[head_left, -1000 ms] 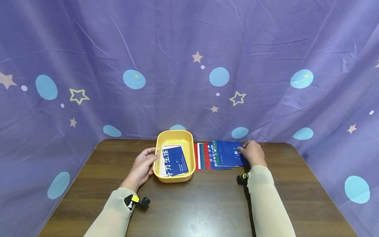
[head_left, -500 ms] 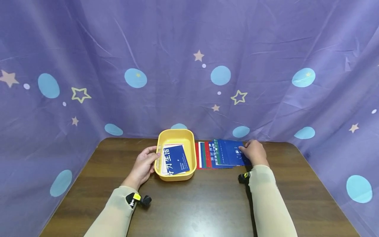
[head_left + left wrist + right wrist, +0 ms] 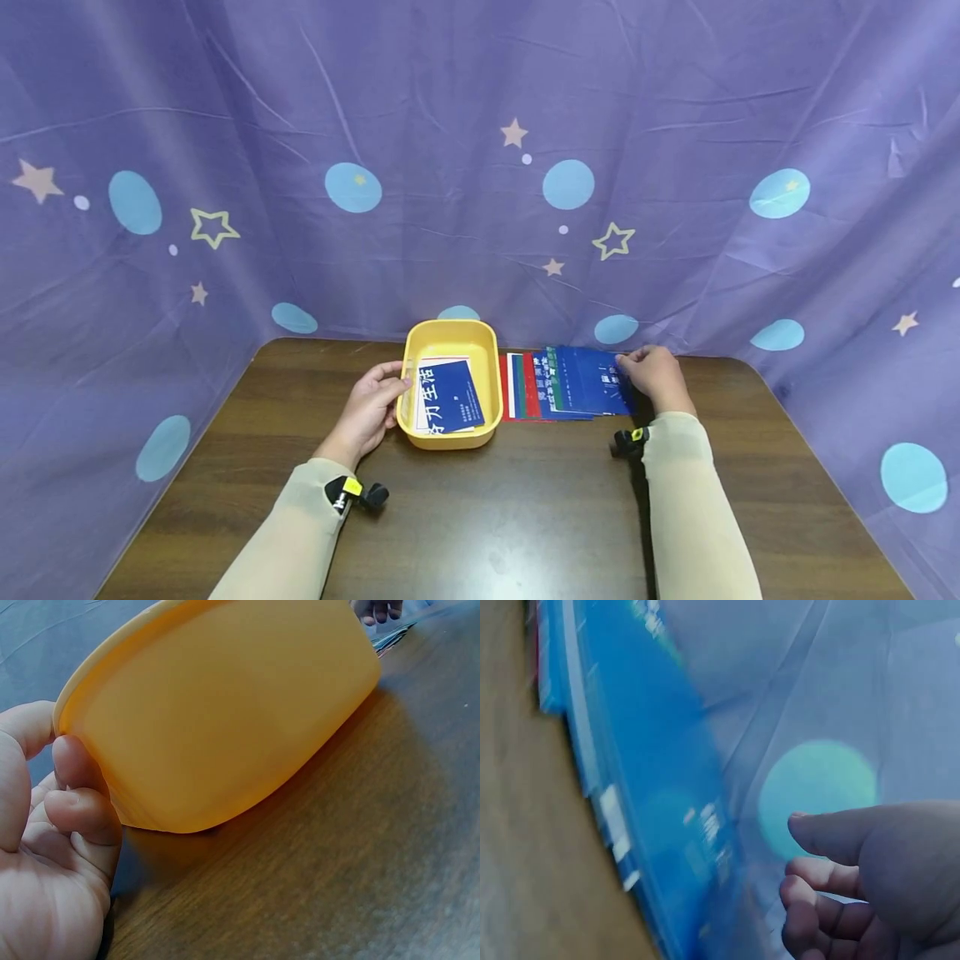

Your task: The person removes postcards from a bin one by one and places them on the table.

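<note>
My left hand [image 3: 369, 410] grips the left rim of a yellow plastic bin [image 3: 450, 443], thumb over the edge and fingers outside. In the left wrist view, the curled fingers [image 3: 84, 814] meet the bin's outer wall [image 3: 225, 712]. Inside lie a blue card [image 3: 453, 396] with white lettering and a pale card beneath it. Right of the bin, overlapping cards [image 3: 588, 379] in red, white, green and blue lie spread in a row. My right hand [image 3: 657, 377] is at their right end. In the right wrist view its loosely bent fingers [image 3: 817, 874] hold nothing and stand apart from the blue cards [image 3: 641, 742].
A brown wooden table [image 3: 487, 517] bears everything. Behind it and at both sides hangs a purple curtain [image 3: 450, 250] with stars and blue dots. Black wrist cameras [image 3: 372, 496] are strapped to both sleeves.
My right hand has come off the top card and moved slightly right of the row. My left hand keeps its grip on the bin. The head view has tilted down slightly.
</note>
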